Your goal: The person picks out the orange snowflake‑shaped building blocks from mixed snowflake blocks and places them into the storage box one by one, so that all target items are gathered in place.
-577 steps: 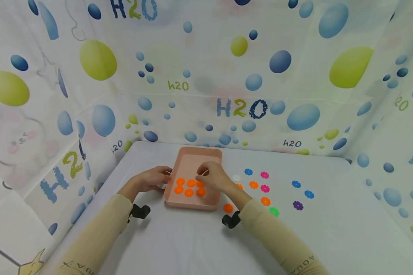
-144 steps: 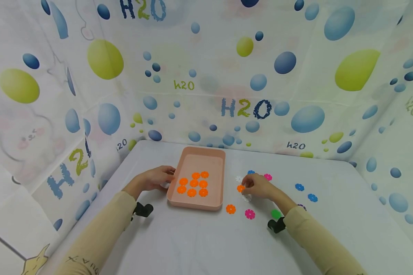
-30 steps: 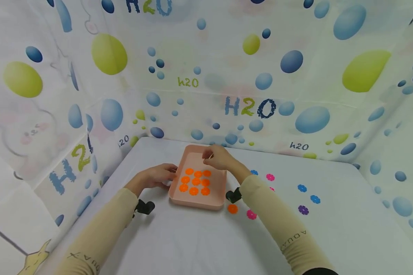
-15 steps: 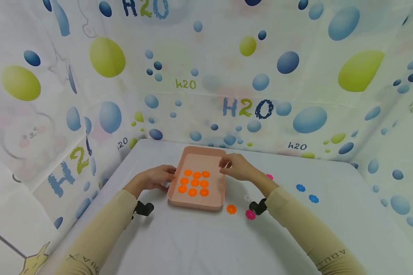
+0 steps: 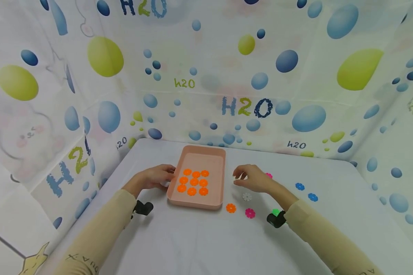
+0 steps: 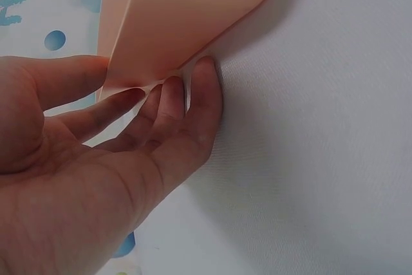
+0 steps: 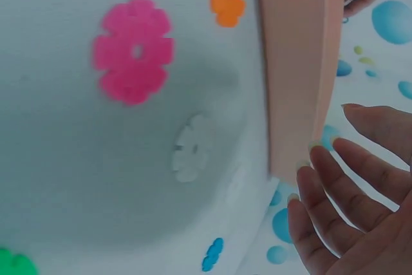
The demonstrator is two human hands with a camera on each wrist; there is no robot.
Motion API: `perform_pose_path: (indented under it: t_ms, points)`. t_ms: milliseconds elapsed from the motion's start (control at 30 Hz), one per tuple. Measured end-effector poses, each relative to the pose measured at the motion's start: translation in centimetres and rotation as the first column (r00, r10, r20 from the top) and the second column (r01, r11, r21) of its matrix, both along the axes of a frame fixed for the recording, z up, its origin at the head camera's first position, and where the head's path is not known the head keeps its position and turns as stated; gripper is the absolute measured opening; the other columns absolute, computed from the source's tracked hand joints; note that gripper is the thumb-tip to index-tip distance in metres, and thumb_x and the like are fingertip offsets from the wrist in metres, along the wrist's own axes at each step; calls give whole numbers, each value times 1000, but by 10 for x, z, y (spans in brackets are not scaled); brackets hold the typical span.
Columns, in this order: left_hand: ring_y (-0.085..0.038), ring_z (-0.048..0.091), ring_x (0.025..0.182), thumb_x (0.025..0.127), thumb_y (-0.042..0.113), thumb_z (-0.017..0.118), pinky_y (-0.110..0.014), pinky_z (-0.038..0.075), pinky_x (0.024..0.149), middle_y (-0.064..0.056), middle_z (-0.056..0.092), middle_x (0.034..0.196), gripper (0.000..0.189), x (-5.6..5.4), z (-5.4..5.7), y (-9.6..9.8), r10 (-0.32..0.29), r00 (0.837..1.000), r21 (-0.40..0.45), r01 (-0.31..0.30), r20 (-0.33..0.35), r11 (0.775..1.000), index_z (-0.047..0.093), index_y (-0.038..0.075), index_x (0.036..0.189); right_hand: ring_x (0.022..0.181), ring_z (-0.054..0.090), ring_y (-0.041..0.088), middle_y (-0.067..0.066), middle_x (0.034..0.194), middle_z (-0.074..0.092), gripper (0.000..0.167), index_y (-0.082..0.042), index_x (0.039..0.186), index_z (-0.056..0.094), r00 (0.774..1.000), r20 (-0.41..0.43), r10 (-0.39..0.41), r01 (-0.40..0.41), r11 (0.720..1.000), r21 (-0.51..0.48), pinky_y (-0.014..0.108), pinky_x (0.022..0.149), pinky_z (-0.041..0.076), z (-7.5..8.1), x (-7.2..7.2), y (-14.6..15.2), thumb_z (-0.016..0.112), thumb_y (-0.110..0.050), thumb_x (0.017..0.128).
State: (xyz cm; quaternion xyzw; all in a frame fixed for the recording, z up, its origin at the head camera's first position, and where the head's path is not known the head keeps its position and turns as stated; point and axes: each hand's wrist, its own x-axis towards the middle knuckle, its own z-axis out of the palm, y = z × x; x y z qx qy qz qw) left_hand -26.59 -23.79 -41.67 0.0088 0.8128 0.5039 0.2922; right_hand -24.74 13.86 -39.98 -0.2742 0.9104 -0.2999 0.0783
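A pink plastic tray (image 5: pixel 208 160) lies on the white-covered table, holding several orange flower-shaped discs (image 5: pixel 194 182) in three rows toward its near left. My left hand (image 5: pixel 156 176) grips the tray's left rim; in the left wrist view the thumb (image 6: pixel 77 80) meets the rim and the other fingers lie along the lower wall. Right of the tray hovers my right hand (image 5: pixel 252 178), its fingers loosely bent and spread with nothing between them. Below it are a white flower disc (image 5: pixel 247 196), a magenta one (image 5: pixel 250 213) and a loose orange one (image 5: pixel 231 208).
Two blue discs (image 5: pixel 299 186) lie farther right. A green disc (image 5: pixel 276 212) shows partly beside the right wrist's black camera (image 5: pixel 276 220). Behind the right hand another pink disc (image 5: pixel 269 175) peeks out. A patterned curtain (image 5: pixel 206 95) hangs behind the table.
Over the last second my right hand has moved from above the tray rightward, fingers spreading. Since the oldest frames, more orange discs lie in the tray. The left hand stays at the rim.
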Motion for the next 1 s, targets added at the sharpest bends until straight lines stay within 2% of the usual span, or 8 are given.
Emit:
perform_pose_path:
  t_ms: [400, 567, 800, 1000]
  points:
    - [-40, 44, 133, 103, 11, 56, -57, 48, 106, -26, 36, 156, 55, -1, 0, 0, 4, 1000, -4, -4, 3, 1000, 36, -1, 152, 88, 61, 18, -1, 95, 67, 23, -3, 111, 69, 996, 90, 16, -16, 1000, -6, 25, 70, 55, -25, 19, 13, 74, -15, 92]
    - [-40, 44, 133, 103, 11, 56, -57, 48, 105, -25, 35, 156, 55, -1, 0, 0, -1, 1000, -1, 1, -1, 1000, 35, -1, 153, 87, 61, 16, -3, 94, 66, 25, -5, 110, 69, 995, 92, 34, -33, 999, -13, 24, 70, 55, -33, 27, 12, 77, -16, 89]
    - [-41, 43, 133, 103, 11, 55, -57, 48, 106, -26, 36, 155, 55, 0, 0, 1, 1, 1000, -5, -1, 0, 1000, 35, -1, 153, 90, 59, 16, -1, 96, 66, 26, -6, 110, 69, 992, 119, 39, -37, 999, -13, 26, 77, 54, -41, 34, 7, 79, -16, 88]
    - [-41, 44, 132, 103, 11, 55, -57, 48, 105, -26, 36, 155, 54, 0, 0, 1, 1, 1000, -7, -1, -2, 1000, 36, -2, 152, 94, 58, 19, 2, 98, 64, 31, -7, 111, 69, 989, 140, 37, -37, 999, -2, 28, 80, 53, -46, 35, 5, 82, -18, 85]
